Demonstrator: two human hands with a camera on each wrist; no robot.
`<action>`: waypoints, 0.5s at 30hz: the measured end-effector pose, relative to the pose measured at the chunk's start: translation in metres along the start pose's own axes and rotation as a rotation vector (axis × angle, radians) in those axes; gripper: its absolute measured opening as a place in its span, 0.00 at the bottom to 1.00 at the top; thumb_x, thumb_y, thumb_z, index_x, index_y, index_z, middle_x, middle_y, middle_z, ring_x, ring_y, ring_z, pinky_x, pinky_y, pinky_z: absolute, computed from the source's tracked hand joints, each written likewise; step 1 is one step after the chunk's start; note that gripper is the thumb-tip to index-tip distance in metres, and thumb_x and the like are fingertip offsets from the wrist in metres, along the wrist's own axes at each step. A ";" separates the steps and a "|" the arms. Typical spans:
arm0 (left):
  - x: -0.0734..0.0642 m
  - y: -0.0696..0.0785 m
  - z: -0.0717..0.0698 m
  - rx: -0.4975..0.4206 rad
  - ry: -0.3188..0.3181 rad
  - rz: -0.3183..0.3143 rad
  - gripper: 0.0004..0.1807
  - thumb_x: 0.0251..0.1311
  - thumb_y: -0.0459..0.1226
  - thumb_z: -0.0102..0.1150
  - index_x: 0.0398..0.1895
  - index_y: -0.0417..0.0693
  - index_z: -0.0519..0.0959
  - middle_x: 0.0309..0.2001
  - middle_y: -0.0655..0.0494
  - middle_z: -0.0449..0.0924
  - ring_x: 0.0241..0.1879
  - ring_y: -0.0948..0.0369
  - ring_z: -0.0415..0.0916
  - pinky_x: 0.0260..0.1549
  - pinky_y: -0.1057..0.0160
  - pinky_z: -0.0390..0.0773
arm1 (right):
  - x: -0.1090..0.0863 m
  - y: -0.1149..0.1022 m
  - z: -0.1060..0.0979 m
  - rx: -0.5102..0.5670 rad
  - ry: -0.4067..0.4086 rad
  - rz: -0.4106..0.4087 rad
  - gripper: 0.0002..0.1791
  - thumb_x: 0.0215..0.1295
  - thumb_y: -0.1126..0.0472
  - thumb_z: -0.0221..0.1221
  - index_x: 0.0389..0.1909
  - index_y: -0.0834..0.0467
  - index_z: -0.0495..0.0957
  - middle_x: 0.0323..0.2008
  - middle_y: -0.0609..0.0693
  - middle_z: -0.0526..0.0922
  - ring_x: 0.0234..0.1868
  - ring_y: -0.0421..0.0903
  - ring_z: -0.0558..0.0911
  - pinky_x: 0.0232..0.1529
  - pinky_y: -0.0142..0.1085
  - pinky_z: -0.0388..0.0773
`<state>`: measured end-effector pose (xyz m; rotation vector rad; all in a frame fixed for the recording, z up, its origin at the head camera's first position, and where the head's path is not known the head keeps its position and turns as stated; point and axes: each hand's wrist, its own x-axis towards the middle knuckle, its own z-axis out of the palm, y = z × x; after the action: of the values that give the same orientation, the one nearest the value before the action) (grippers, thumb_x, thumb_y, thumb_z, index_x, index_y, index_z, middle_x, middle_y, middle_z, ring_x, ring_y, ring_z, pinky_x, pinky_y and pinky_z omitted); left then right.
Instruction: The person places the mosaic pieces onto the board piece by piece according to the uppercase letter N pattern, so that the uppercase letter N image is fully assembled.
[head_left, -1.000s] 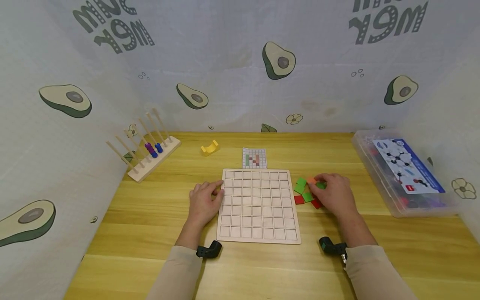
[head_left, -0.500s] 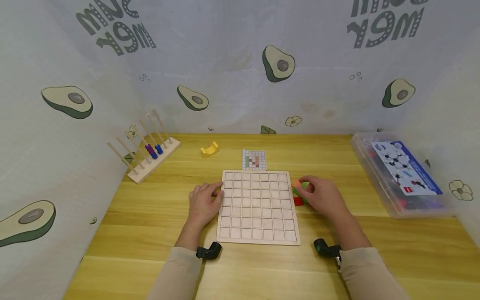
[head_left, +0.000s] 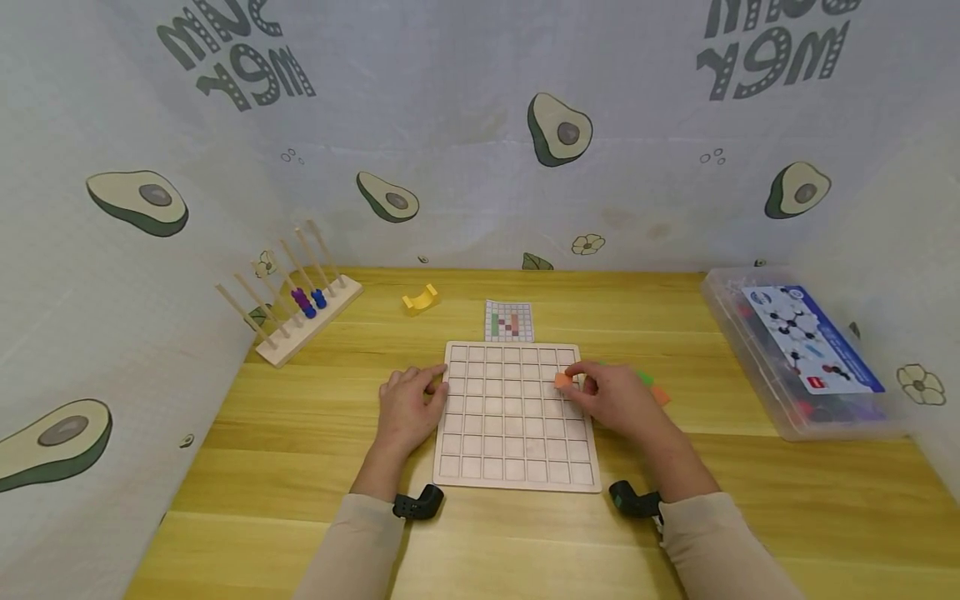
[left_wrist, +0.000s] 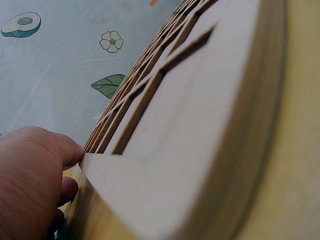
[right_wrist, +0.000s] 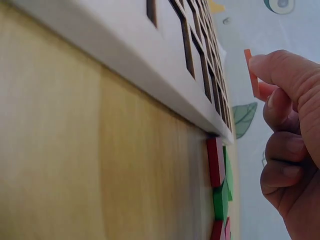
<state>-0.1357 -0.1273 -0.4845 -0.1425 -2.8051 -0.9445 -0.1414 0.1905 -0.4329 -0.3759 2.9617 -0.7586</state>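
A square wooden grid board [head_left: 514, 427] lies on the table between the hands. My left hand [head_left: 405, 406] rests at its left edge, with fingertips touching the rim; the left wrist view shows a finger [left_wrist: 69, 150] at the corner. My right hand [head_left: 618, 400] pinches a small orange square tile [head_left: 562, 380] between thumb and index finger, over the board's right columns. In the right wrist view this orange tile [right_wrist: 252, 75] is held on edge above the board. Beneath that hand lie more tiles, among them a red tile [right_wrist: 216, 162] and a green tile [right_wrist: 220, 202], partly hidden in the head view.
A small printed pattern card [head_left: 509, 322] lies just behind the board. Further left are a yellow curved piece [head_left: 420, 298] and a wooden peg rack [head_left: 309, 322] with purple and blue beads. A clear plastic box [head_left: 802, 350] stands at the right.
My right hand has moved left from the pile of tiles to over the board, carrying an orange tile. The left hand has stayed at the board's left edge.
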 end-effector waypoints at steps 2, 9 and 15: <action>0.000 0.001 -0.001 -0.002 0.001 0.003 0.18 0.69 0.44 0.61 0.60 0.54 0.84 0.33 0.58 0.79 0.39 0.56 0.69 0.46 0.54 0.62 | 0.001 -0.003 0.003 0.009 -0.024 0.003 0.17 0.68 0.50 0.65 0.51 0.55 0.83 0.22 0.44 0.73 0.22 0.41 0.68 0.24 0.32 0.62; 0.000 0.003 -0.003 0.002 0.011 0.015 0.18 0.68 0.44 0.61 0.59 0.54 0.84 0.33 0.57 0.80 0.39 0.56 0.70 0.45 0.54 0.62 | 0.005 -0.013 0.009 0.023 -0.079 -0.028 0.15 0.68 0.50 0.64 0.50 0.53 0.83 0.21 0.43 0.73 0.21 0.40 0.68 0.24 0.32 0.64; -0.001 0.003 -0.002 -0.007 0.009 0.012 0.18 0.68 0.44 0.61 0.59 0.53 0.84 0.32 0.58 0.79 0.38 0.56 0.68 0.44 0.55 0.61 | 0.009 -0.022 0.012 0.011 -0.105 -0.055 0.16 0.67 0.51 0.65 0.51 0.53 0.83 0.21 0.43 0.73 0.21 0.40 0.69 0.25 0.32 0.64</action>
<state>-0.1344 -0.1262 -0.4812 -0.1556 -2.7904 -0.9494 -0.1439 0.1635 -0.4331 -0.4825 2.8589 -0.7356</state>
